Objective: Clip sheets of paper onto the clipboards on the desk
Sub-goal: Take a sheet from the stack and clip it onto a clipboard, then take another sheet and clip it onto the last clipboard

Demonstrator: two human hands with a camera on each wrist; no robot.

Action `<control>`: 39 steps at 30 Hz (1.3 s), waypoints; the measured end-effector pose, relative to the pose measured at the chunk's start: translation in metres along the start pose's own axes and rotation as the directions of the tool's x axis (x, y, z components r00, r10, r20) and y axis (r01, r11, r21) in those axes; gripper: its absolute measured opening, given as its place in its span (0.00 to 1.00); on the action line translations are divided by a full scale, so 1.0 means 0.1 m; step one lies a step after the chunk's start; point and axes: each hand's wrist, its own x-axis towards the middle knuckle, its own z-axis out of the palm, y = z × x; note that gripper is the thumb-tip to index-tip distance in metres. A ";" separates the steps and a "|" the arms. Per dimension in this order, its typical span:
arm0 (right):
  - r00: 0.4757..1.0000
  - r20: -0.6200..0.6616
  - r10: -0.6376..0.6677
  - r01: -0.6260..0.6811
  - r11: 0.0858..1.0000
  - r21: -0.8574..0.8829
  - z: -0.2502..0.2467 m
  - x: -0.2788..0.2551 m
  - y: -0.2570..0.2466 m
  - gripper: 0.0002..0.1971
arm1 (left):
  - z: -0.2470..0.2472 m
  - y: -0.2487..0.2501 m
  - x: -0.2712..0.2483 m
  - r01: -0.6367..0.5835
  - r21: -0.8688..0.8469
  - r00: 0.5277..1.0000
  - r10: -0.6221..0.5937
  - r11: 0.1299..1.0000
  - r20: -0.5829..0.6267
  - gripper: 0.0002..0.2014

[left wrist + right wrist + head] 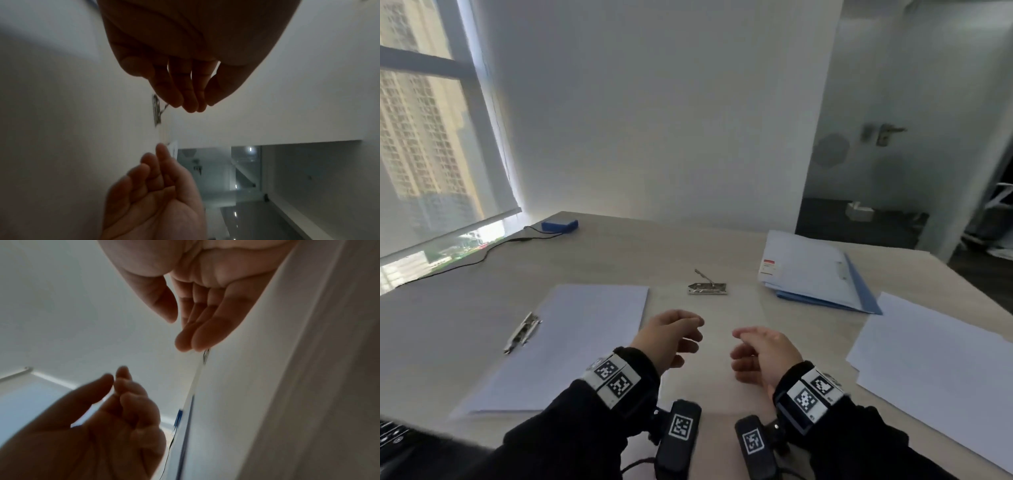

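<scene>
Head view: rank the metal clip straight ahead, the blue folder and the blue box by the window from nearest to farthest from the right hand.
From the right hand:
1. Metal clip, just ahead of the hand, slightly to its left, its lever raised.
2. Blue folder, farther back on the right side of the desk.
3. Blue box, at the far left corner near the window.

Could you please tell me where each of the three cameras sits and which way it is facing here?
Head: worn on the head, looking forward and down at the desk; both sleeves, left hand and right hand show.
Left wrist: looks along the left hand's relaxed fingers.
Right wrist: looks along the right hand's fingers.
Shared: both wrist views catch both empty hands and the clipboard clip.
</scene>
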 end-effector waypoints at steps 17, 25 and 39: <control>0.640 -0.760 -0.112 0.073 0.994 -0.085 -3.14 -0.97 0.05 0.09 | 2.71 -0.27 0.31 -0.253 0.345 0.945 0.153 0.904 0.290 0.16; 0.701 -0.713 0.004 0.124 0.984 0.127 -3.48 -1.10 0.20 0.07 | 3.17 -0.26 0.69 -0.258 0.845 0.954 -0.017 0.469 0.301 0.39; 0.341 -0.927 -0.155 -0.133 0.968 -0.211 -4.13 -2.35 0.53 0.15 | 4.10 -0.21 -0.01 -0.573 0.780 0.783 -0.114 0.252 0.612 0.39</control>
